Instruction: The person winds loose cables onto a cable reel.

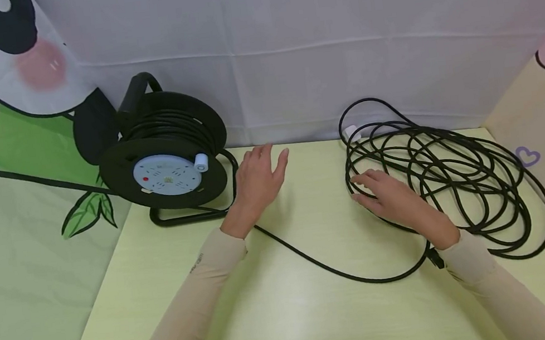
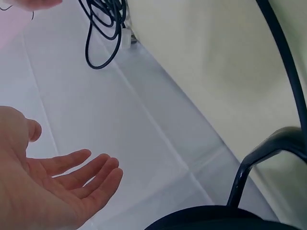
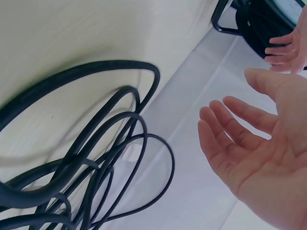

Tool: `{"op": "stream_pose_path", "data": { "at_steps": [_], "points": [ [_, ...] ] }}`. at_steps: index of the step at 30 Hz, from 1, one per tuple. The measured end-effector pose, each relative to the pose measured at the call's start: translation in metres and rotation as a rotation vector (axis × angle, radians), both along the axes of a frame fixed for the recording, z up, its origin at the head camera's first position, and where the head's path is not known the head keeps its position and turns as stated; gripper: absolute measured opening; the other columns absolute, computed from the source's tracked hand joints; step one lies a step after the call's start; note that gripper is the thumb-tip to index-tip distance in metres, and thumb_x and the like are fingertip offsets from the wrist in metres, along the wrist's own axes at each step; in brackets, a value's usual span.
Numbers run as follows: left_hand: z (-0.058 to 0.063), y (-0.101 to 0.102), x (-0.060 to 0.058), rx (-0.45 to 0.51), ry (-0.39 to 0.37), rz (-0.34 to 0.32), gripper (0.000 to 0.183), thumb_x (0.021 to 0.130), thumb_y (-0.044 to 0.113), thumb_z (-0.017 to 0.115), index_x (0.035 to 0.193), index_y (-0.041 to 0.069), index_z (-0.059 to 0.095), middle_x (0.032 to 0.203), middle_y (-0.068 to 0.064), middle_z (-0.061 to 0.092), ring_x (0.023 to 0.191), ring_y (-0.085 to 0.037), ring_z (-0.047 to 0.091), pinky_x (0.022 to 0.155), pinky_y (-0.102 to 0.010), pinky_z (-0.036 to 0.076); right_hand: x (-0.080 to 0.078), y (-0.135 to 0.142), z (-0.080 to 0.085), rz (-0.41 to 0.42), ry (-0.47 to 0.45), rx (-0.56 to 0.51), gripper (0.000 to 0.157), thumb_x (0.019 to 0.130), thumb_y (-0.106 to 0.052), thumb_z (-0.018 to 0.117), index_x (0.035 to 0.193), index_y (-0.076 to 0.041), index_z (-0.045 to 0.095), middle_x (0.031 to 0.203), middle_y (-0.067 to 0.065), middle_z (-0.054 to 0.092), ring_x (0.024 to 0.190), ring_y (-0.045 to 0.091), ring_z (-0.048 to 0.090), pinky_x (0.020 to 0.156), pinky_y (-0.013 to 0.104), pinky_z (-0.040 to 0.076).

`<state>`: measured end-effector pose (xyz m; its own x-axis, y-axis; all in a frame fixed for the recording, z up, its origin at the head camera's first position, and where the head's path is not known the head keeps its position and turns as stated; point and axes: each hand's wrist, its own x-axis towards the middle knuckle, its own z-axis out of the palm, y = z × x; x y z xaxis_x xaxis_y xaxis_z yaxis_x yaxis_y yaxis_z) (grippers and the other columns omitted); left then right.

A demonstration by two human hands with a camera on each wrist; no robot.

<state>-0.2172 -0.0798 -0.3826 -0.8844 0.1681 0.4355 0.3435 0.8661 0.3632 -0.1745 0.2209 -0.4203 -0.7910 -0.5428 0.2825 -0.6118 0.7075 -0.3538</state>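
A black cable reel (image 1: 117, 179) with a pale blue socket face stands at the left rear of the table, cable wound on its drum. Just right of it hovers my left hand (image 1: 257, 180), fingers spread and holding nothing. Loose loops of black cable (image 1: 474, 169) lie in a tangled heap on the right. Over the heap's left edge is my right hand (image 1: 397, 198), fingers relaxed and nothing gripped; the right wrist view shows its palm (image 3: 268, 163) bare. A single strand (image 1: 333, 264) runs across the table between reel and heap.
A white plug (image 1: 352, 133) pokes out at the heap's back left. Beside my right wrist lies a small black piece (image 1: 435, 258), partly hidden by the sleeve. A pale cloth wall (image 1: 293, 89) rises behind the table (image 1: 321, 327).
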Motion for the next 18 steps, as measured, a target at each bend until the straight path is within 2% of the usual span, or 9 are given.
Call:
{"op": "stream_pose_path", "data": {
  "at_steps": [4, 11, 18],
  "points": [
    [0.011, -0.003, 0.005, 0.017, 0.048, 0.003, 0.05, 0.107, 0.039, 0.054, 0.13, -0.004, 0.065, 0.123, -0.022, 0.068, 0.111, -0.039, 0.064, 0.089, -0.052, 0.057, 0.007, -0.007, 0.001, 0.014, -0.031, 0.003, 0.03, 0.101, -0.018, 0.068, 0.123, 0.002, 0.065, 0.11, 0.017, 0.067, 0.098, 0.031, 0.066, 0.078, 0.046, 0.058],
    [0.03, -0.008, 0.012, 0.056, 0.196, -0.031, 0.043, 0.104, 0.032, 0.061, 0.121, -0.007, 0.069, 0.113, -0.025, 0.071, 0.103, -0.04, 0.069, 0.083, -0.051, 0.06, 0.019, -0.015, -0.007, 0.056, 0.032, 0.025, 0.022, 0.097, -0.018, 0.074, 0.112, -0.003, 0.069, 0.099, 0.01, 0.069, 0.085, 0.023, 0.067, 0.066, 0.037, 0.057],
    [0.045, -0.017, 0.014, 0.058, 0.234, -0.04, 0.038, 0.104, 0.029, 0.063, 0.117, -0.005, 0.072, 0.108, -0.023, 0.073, 0.096, -0.037, 0.07, 0.07, -0.047, 0.061, 0.029, -0.023, -0.011, 0.092, 0.046, 0.042, 0.021, 0.095, -0.02, 0.076, 0.107, -0.004, 0.07, 0.094, 0.007, 0.069, 0.08, 0.02, 0.067, 0.064, 0.033, 0.056]
  ]
}}
